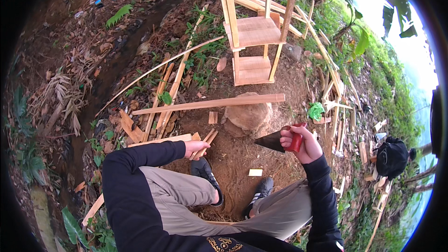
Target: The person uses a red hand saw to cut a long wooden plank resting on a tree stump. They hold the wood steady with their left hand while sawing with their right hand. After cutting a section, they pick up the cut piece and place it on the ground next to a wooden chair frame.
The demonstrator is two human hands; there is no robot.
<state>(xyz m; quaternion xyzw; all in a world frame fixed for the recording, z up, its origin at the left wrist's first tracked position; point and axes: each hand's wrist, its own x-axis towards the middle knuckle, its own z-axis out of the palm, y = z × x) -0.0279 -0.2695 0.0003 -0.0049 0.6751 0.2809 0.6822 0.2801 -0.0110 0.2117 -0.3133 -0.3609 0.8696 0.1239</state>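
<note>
My right hand (303, 143) is closed around the red handle of a handsaw (269, 143), whose dark blade points left over the bare soil. In my left hand (193, 148) are a few short wooden sticks (208, 141), gripped at their near ends. Beyond both hands a long wooden strip (210, 104) lies across a round tree stump (247, 115), with its left end reaching past the stump. Between my left hand and that strip, a small wood block (213, 117) rests on the dirt.
A tall wooden shelf frame (255, 32) stands behind the stump. Long wood strips (173, 88) lie at the left, more offcuts (337, 84) at the right. A green plastic bag (316, 110), a black backpack (392, 157) and a pale yellow rectangular piece (255, 172) are on the ground.
</note>
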